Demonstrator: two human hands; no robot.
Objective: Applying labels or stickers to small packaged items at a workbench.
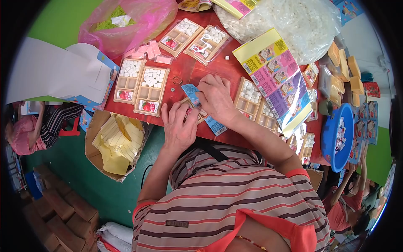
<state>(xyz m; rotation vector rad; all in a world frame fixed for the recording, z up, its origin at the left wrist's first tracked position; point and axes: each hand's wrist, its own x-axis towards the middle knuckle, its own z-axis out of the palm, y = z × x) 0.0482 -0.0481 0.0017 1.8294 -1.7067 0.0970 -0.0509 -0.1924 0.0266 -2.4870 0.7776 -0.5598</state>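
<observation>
At the table's near edge my two hands meet over a blue printed label strip (215, 126), which lies slanted across a small tan tray mostly hidden under them. My left hand (180, 124) has its fingers bent down over the tray and the strip's left side. With fingers curled together, my right hand (217, 100) grips the strip's middle; its fingertips are partly hidden. To the left are two tan compartment trays (152, 90) with white cubes and strawberry cards. Similar trays (247, 101) lie to the right, partly under a sheet of coloured labels (279, 80).
Two more filled trays (205, 45) and pink packets (153, 50) sit farther back on the red table (197, 69). A large clear bag of white pieces (289, 25), a pink bag (142, 21) and a blue basin (336, 138) surround them. Below left stands a carton (94, 138).
</observation>
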